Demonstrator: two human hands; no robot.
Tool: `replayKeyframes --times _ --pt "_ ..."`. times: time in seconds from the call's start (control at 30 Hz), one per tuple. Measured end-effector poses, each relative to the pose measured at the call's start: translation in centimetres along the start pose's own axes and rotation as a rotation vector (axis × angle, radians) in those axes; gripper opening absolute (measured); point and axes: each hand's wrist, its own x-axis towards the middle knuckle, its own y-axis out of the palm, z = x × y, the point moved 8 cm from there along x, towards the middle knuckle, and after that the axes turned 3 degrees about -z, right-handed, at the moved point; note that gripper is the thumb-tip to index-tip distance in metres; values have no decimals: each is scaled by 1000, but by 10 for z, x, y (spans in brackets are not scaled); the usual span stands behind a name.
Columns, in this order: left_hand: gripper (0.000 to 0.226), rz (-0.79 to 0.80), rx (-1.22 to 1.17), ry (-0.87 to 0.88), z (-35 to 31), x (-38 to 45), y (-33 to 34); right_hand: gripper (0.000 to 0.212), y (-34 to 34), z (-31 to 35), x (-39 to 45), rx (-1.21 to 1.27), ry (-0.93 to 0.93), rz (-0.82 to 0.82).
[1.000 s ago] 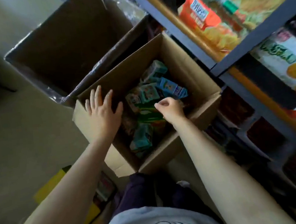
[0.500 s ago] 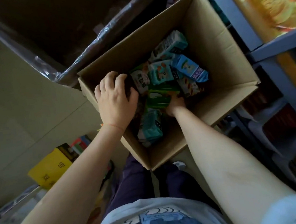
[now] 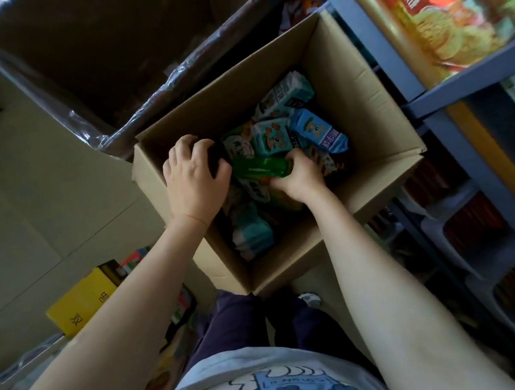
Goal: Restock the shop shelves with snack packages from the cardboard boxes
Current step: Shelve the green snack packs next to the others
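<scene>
**Both hands in the open box**

Cardboard box (image 3: pixel 350 97) on the floor beside the blue shelf (image 3: pixel 465 80) — snack packages (image 3: pixel 279 136) piled inside. Right hand (image 3: pixel 298 176): fingers clamped on a green package (image 3: pixel 260 167). Left hand (image 3: pixel 193 174): fingers curled over a dark item at the pile's left edge — grip unclear.

Floor (image 3: pixel 23 198) carrying open cardboard box (image 3: pixel 363 96) in front of me, just beside shelf unit (image 3: pixel 448 94) on my right. Bigger box (image 3: pixel 84 48), plastic-wrapped at rim, sitting beyond it, touching its far-left wall. Yellow box (image 3: pixel 81 301) lying on floor at my left. Shelf board carrying orange snack bag (image 3: pixel 440 17), leaning at board's front edge.
</scene>
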Motion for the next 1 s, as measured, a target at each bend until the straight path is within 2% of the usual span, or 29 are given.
replayKeyframes --times 0.07,0.13,0.2,0.23,0.3,0.4,0.47,0.53,0.73,0.8,0.9,1.0 --pt "48 75 -171 -123 -6 -6 4 49 -37 5 -16 193 -3 -98" --pt "61 145 -351 -272 -17 -17 13 37 -73 7 -37 496 3 -207" --pt "76 202 -572 -431 -40 -30 18 23 -104 3 -62 813 36 -249" --pt "79 226 -701 -499 -57 -37 18 21 -118 1 -75 937 42 -245" --pt "68 282 -969 -546 -104 -49 10 31 -151 -4 -102 1072 -5 -254" --pt "43 311 -1226 -358 -190 -66 -23 57 -203 -13 -149 1138 -94 -297" --pt "36 291 -1260 -201 -239 -80 -50 56 -238 -18 -186 1138 -190 -333" --pt "29 262 -1267 -36 -285 -100 -77 45 -276 -26 -226 1111 -280 -400" --pt "25 235 -1173 373 -407 -163 -134 21 -384 -66 -355 712 -408 -712" --pt "35 238 -1082 518 -449 -179 -141 11 -416 -80 -396 581 -426 -863" --pt "49 197 -867 692 -510 -205 -145 28 -452 -109 -440 395 -385 -1071" --pt "19 276 -746 753 -555 -220 -138 29 -479 -133 -453 389 -366 -1198"
